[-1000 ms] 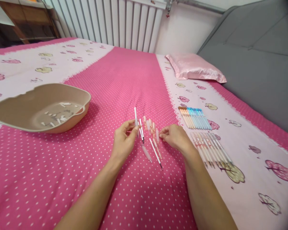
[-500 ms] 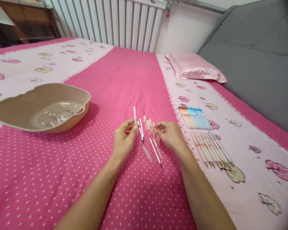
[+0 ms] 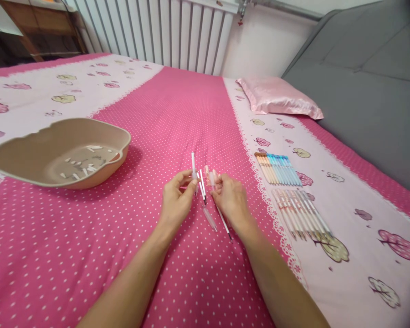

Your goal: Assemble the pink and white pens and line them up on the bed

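My left hand pinches a white pen refill, which stands nearly upright with a translucent pen part around its lower end. My right hand is closed over a small group of pink pen barrels; its fingertips hide what they grip. Between my hands lie white refills with dark tips. A loose translucent grip section rests just below them. Beside it, another refill points towards me, its upper end partly under my right hand.
At left stands a beige basin with small white pieces inside. To the right are a row of orange and blue pens and a row of pale pens. A pink pillow lies farther back on the polka-dot bedspread.
My right hand has moved left over the pink barrels and now covers most of them. My left hand keeps its pinch on the refill, almost unmoved.
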A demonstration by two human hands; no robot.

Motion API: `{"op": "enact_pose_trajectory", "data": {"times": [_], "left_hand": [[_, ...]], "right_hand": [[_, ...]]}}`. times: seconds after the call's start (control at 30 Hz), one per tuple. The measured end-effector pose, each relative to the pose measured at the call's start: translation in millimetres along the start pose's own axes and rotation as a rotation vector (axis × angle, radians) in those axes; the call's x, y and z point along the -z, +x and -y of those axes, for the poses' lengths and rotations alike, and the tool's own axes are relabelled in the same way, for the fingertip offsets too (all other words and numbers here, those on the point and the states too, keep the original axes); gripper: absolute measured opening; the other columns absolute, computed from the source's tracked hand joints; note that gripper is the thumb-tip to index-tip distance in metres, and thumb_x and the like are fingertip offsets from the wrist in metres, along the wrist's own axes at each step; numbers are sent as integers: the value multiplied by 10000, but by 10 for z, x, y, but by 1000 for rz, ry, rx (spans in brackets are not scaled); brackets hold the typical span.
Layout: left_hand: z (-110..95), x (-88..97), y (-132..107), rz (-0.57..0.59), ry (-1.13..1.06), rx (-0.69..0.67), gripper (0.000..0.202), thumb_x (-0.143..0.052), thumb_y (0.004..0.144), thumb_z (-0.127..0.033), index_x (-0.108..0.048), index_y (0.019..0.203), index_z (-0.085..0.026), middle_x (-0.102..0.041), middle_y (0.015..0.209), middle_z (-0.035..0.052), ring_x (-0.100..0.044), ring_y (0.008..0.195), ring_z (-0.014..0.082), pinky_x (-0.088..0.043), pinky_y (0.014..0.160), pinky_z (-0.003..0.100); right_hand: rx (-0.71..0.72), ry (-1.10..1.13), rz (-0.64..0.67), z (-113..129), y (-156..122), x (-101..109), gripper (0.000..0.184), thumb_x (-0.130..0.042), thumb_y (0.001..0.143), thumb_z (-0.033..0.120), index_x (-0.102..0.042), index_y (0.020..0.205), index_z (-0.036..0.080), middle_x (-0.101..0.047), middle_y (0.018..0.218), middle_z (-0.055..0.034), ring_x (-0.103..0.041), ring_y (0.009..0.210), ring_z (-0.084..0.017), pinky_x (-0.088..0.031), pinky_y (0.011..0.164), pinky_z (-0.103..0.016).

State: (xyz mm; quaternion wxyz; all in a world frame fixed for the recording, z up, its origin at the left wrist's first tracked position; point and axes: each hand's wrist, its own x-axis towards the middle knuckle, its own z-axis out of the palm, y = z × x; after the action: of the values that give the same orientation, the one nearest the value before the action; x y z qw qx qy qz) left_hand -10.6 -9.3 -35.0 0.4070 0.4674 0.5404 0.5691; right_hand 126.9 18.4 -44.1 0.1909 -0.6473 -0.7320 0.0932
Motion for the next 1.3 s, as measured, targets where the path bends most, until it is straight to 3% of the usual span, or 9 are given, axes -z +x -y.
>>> {"op": "enact_pose_trajectory", "data": {"times": [0.17,0.33,0.47,0.73,0.87,1.0,1.1,1.2,1.3], "left_hand": [[9,2,5,-5,7,11,274,-607,776,-285,-630,1013,-148,-686,952,82,-624,848,179,-466,744,305],[27,19,10,-34,3,51,250,-581,779,-286,-622,993,-164,-686,916,73,-619,837,184,-457,730,308],[29,28,13,-43,-3,50,184,-547,778,-255,-630,922,-175,-681,857,56,-615,821,187,-453,730,310],[15,23,12,-44,-5,56,164,-526,775,-237,-613,896,-170,-673,839,43,-597,775,161,-433,690,276],[12,21,8,-37,-14,67,169,-523,776,-236,-607,911,-177,-671,863,44,-589,755,157,-428,668,277],[-1,27,1,-51,-27,62,137,-504,778,-209,-603,868,-181,-640,803,29,-577,756,153,-429,691,280],[-4,35,-5,-63,-51,70,136,-471,785,-196,-591,848,-186,-596,757,9,-555,726,142,-428,691,280],[3,40,-9,-62,-95,77,140,-433,784,-178,-567,824,-186,-547,703,-9,-525,671,130,-429,674,278],[9,40,-15,-57,-130,77,140,-407,776,-150,-539,804,-184,-515,670,-21,-508,636,122,-416,638,265]], "right_hand": [[-72,80,28,-25,31,-6,198,-564,713,115,-604,902,159,-684,794,-66,-629,715,-181,-434,638,-267],[-197,415,78,-165,116,54,151,-647,642,192,-621,790,171,-688,722,-28,-644,649,-159,-472,609,-248],[-259,530,102,-288,173,85,208,-683,621,221,-622,809,156,-690,729,-37,-655,645,-163,-479,575,-243],[-120,181,43,-60,74,-5,274,-727,663,296,-619,877,163,-696,778,-66,-661,745,-207,-473,666,-289],[-77,67,50,-15,34,-37,187,-654,705,200,-620,882,156,-692,776,-74,-650,733,-210,-455,657,-290],[-167,305,47,-116,96,34,131,-613,676,145,-626,804,168,-688,737,-45,-649,690,-186,-477,648,-287],[-252,676,88,-191,144,147,118,-653,664,177,-602,770,165,-681,715,-36,-655,667,-168,-507,641,-280],[-321,1107,218,-209,153,277,146,-678,668,138,-583,778,151,-665,656,-13,-651,620,-121,-520,629,-220],[-374,1356,400,-191,139,363,171,-706,671,104,-600,801,136,-675,675,-11,-654,623,-83,-520,611,-150]]}}
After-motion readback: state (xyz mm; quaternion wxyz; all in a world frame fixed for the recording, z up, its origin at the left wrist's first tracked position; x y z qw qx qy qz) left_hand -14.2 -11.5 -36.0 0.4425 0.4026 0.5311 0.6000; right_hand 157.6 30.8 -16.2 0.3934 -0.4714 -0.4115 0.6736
